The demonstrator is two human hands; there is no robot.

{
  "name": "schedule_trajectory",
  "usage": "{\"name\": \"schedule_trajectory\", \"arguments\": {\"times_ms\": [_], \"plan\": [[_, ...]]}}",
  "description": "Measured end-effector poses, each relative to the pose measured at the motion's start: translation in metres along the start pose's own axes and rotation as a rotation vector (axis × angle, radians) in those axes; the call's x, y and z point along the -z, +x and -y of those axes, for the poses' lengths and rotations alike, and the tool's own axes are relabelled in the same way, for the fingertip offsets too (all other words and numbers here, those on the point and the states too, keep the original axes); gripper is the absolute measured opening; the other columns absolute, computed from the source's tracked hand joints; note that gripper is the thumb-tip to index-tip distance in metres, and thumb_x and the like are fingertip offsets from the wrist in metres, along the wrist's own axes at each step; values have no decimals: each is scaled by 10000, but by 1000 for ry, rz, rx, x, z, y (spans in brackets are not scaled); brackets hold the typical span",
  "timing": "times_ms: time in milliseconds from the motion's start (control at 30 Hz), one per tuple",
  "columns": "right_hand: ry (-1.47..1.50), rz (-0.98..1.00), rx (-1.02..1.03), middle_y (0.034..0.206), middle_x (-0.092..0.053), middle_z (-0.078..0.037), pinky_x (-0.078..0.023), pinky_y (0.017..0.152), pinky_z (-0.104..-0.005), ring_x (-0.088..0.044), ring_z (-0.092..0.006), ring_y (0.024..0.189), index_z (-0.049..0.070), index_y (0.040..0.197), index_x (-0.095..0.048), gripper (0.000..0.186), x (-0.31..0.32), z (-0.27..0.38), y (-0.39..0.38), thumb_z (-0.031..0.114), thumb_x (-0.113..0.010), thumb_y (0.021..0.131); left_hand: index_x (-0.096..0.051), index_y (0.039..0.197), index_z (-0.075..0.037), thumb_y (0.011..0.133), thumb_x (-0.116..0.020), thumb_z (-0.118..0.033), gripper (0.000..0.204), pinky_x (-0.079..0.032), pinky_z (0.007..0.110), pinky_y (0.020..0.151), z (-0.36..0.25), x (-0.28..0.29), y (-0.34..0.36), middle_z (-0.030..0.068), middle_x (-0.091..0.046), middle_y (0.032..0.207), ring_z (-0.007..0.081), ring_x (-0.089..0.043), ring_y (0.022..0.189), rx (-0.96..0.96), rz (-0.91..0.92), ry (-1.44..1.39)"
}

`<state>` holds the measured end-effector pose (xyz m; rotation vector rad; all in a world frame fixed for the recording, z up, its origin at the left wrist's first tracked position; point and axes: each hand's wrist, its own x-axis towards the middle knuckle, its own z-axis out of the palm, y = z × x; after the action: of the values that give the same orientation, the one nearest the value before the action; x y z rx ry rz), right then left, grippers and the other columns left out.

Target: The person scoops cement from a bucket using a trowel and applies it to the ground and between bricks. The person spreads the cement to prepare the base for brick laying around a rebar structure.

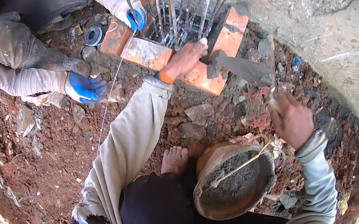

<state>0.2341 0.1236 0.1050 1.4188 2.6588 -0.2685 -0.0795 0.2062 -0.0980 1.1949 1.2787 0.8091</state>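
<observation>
My left hand [187, 60] bends over the front row of bricks, fingers closed around the inner edge of an orange brick [204, 79]; a white covering shows on one fingertip. In my right hand [290, 118] is the handle of a trowel [245, 71]. Its mortar-coated blade points left, close to the right end of that brick, with a grey lump of mortar [216, 64] at the tip. Another front brick [147, 53] lies to the left, and an upright-running brick [230, 33] forms the right side. Steel rods [177, 12] rise inside the brick frame.
A bucket of mortar [236, 183] with a rope handle stands near my bare foot [175, 159]. At left, a co-worker in blue-and-white gloves [136, 15] touches the corner brick, where a string [113, 82] hangs. A spool [93, 36] lies nearby. Concrete wall [328, 46] rises behind.
</observation>
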Motion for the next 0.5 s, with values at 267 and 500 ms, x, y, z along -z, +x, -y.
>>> {"name": "schedule_trajectory", "arguments": {"times_ms": [267,500], "plan": [[-430,139,21,959,-636,-139,-572,571,-338,-656,-203,662,14,1223,-565,377,-45,1,39,210,-572,902,-549,1240,112,1020,-296,-492,690,-448,342,944,-11,-8,4,203,-684,1081,257,-634,1039,-49,8,110],[-401,-48,-5,868,-613,-110,-550,494,-334,-637,-201,608,38,1175,-604,316,-33,-4,33,207,-555,912,-609,1204,69,1020,-243,-475,681,-437,374,957,-20,-12,-8,223,-678,1086,293,-636,1036,-60,-2,238]]}}
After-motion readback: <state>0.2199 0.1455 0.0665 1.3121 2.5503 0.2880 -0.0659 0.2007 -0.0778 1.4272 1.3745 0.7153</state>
